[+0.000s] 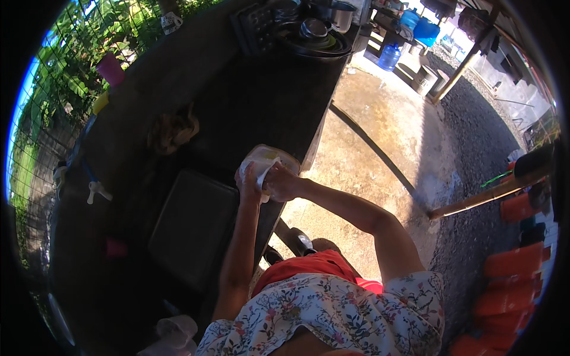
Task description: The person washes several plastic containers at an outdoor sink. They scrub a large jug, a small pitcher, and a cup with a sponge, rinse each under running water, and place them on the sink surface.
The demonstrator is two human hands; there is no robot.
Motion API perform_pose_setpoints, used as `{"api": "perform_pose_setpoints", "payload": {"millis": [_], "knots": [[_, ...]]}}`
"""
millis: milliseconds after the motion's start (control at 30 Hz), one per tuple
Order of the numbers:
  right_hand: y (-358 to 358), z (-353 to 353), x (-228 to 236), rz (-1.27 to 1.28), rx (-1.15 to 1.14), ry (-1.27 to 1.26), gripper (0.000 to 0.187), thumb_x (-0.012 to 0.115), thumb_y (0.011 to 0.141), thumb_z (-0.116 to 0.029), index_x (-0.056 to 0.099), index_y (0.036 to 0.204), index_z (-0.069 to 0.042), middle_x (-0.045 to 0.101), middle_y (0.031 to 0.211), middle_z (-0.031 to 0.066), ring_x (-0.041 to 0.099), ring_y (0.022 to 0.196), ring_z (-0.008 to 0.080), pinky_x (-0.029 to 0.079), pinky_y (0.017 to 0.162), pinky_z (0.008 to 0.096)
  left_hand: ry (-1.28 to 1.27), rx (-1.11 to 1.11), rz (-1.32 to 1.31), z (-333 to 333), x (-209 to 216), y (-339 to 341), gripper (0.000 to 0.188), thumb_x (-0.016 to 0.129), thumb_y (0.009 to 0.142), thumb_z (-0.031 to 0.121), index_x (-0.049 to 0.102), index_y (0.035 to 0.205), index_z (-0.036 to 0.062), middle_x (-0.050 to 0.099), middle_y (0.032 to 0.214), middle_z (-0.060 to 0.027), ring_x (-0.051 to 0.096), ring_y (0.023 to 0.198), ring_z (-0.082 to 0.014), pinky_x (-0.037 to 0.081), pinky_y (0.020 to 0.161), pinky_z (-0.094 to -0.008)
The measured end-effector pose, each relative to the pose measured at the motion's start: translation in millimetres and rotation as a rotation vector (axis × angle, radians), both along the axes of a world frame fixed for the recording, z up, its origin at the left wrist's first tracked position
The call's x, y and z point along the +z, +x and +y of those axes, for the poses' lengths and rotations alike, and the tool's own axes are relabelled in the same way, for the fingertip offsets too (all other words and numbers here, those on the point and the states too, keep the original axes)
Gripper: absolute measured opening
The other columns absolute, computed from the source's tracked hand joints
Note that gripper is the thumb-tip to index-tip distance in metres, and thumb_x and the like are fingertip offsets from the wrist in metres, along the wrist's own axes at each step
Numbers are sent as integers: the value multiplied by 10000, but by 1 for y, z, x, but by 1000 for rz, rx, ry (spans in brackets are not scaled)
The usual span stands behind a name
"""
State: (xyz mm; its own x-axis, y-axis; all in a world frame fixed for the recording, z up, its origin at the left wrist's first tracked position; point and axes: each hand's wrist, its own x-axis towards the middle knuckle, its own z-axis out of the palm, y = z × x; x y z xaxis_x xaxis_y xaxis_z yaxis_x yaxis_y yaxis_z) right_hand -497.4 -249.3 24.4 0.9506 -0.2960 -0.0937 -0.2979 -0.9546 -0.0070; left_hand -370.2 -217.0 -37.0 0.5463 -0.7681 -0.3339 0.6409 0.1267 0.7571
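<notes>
A pale, translucent plastic container [287,159] with rounded corners is held over the edge of the dark counter, in front of my body. My left hand [249,179] is closed on its near left side. On the right, my right hand [282,182] has its fingers bent in against the container. A thin white piece [265,168], like a cloth or a sheet, shows between the two hands; its kind is unclear. My right fingertips are hidden, so whatever they grip cannot be made out.
Left of my forearm, a dark rectangular tray [193,228] lies by a white tap [98,191] and a pink cup [116,247]. A crumpled brown cloth [173,130] sits farther back. Pans [312,41] occupy the counter's far end. A bamboo post [493,194] stands at right.
</notes>
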Motion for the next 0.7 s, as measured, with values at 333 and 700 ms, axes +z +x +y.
{"api": "perform_pose_setpoints", "payload": {"millis": [333,700], "knots": [[52,3,-76,-1192,-803,1576,238,517,847,-133,570,1052,-23,600,1056,126,581,978,256,479,803,358,-61,-108,353,1,-20,-6,521,618,816,313,454,1209,14,533,1162,-163,545,1048,-305,475,890,-414],[12,-13,-31,-579,-267,773,341,631,702,-140,593,996,26,605,1006,226,584,955,349,465,815,388,-142,-170,482,-3,-24,16,450,688,759,269,513,1113,52,568,1066,-140,580,961,-300,518,807,-421]]}}
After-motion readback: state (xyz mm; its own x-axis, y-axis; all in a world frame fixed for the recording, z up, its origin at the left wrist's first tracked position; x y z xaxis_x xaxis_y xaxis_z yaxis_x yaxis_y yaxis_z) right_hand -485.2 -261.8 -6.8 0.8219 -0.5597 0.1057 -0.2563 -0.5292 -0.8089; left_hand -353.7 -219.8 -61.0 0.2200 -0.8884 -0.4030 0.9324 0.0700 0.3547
